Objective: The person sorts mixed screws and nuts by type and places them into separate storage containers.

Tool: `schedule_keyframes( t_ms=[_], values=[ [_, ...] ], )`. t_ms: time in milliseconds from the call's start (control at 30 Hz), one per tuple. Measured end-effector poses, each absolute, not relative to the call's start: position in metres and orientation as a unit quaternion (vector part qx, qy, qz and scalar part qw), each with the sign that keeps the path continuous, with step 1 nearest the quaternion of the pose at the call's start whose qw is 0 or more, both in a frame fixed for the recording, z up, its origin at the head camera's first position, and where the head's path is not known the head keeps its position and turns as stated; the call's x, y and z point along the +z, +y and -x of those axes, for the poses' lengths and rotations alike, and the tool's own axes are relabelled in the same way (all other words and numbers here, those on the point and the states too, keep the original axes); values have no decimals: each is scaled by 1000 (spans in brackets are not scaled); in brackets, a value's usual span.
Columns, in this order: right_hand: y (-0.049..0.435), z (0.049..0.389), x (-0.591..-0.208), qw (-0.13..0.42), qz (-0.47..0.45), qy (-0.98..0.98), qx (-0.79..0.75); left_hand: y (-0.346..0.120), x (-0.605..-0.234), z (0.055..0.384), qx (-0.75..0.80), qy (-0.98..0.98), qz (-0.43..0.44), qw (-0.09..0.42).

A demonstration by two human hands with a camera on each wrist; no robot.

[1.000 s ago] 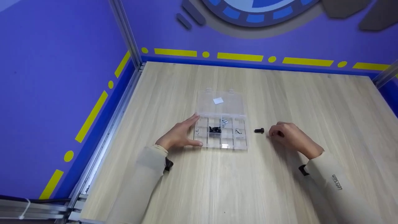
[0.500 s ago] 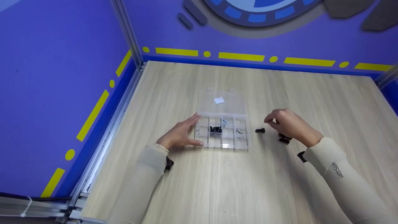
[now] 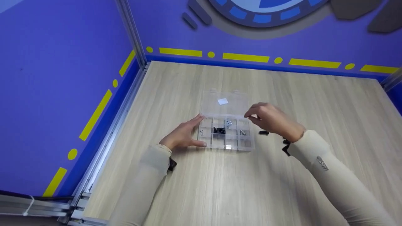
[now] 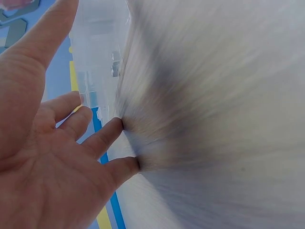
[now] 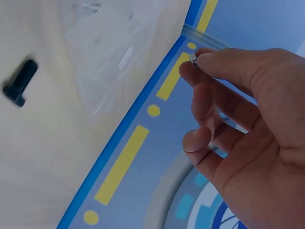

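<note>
A clear plastic compartment box (image 3: 216,148) lies with its lid (image 3: 209,105) folded back on the table. Several black screws (image 3: 219,130), silver screws (image 3: 243,132) and other small silver pieces (image 3: 229,123) sit in separate compartments. My left hand (image 3: 182,135) rests along the box's left side, fingers and thumb spread. Above the box's right edge, my right hand (image 3: 267,117) pinches a tiny shiny metal piece (image 5: 193,58) between thumb and index finger; its kind is too small to tell. Below that hand, a black bolt (image 5: 21,81) lies on the table.
More dark pieces (image 3: 285,141) lie right of the bolt, partly hidden by my right wrist. A white label (image 3: 223,101) shows at the lid. Blue walls (image 3: 78,47) with yellow marks border the wooden table (image 3: 220,188) at the back and left.
My right hand has moved up and left from beside the black bolt to the box's right edge, uncovering dark pieces on the table. The left hand stays at the box.
</note>
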State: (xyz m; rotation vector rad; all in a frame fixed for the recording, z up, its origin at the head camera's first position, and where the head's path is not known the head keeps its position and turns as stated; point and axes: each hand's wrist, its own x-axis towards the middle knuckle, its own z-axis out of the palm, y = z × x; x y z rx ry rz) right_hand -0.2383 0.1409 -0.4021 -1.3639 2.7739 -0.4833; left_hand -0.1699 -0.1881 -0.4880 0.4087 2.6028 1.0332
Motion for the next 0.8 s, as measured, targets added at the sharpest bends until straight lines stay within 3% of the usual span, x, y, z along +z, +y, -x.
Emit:
schedule_keyframes(
  t_ms=[433, 800],
  values=[
    [87, 234, -405, 19, 490, 858, -154, -189, -492, 173, 356, 909, -147, 161],
    [49, 231, -421, 88, 500, 850, -138, -190, -488, 171, 363, 906, -150, 156]
  ],
)
